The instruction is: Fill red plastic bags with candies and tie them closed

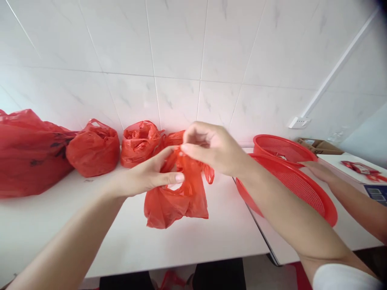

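Over the white table, a small red plastic bag (178,205) hangs from both hands, its mouth partly spread and its lower corners dangling. My left hand (151,171) grips the bag's upper left side, with the thumb lying across the opening. On the right, my right hand (210,147) pinches the bag's top edge between thumb and curled fingers. Part of the bag's rim is hidden behind the fingers. Just behind my hands lies more crumpled red plastic, partly covered by them.
Filled red bags (92,149) line the wall on the left, one of them large (27,161). Two red perforated baskets (329,211) stand on the right, where another person's arm (347,189) reaches in. A cardboard tray (320,146) and a wall socket (299,122) are beyond.
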The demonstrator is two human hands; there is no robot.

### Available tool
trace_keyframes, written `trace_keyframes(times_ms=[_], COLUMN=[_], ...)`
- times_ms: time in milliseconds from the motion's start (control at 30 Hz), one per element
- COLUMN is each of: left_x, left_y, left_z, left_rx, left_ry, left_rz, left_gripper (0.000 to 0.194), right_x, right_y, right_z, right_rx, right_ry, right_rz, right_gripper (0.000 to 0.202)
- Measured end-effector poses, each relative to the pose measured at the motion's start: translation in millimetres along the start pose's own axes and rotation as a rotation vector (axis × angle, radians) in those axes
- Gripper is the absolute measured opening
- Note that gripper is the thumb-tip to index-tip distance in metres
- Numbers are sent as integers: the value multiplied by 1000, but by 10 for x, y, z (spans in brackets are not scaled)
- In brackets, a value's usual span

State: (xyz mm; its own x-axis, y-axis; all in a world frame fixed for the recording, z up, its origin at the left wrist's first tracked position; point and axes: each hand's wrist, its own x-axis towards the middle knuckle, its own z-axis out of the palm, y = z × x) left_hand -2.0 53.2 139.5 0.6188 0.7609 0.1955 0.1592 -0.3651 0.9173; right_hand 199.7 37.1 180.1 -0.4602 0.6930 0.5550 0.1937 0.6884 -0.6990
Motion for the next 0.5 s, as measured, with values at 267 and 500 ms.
trace_keyframes(times_ms=[267, 500], left_x=[170, 140], left_y=[-96, -309], left_z=[14, -66], left_rx=[-174, -290], left_ry=[162, 61], left_rz=[-290, -236], left_gripper=[35, 31], right_x=[158, -118], right_y=[484, 569], right_z=[228, 272], right_rx=[-43, 112], right_ry=[-10, 34], right_rz=[-12, 127], right_gripper=[15, 3])
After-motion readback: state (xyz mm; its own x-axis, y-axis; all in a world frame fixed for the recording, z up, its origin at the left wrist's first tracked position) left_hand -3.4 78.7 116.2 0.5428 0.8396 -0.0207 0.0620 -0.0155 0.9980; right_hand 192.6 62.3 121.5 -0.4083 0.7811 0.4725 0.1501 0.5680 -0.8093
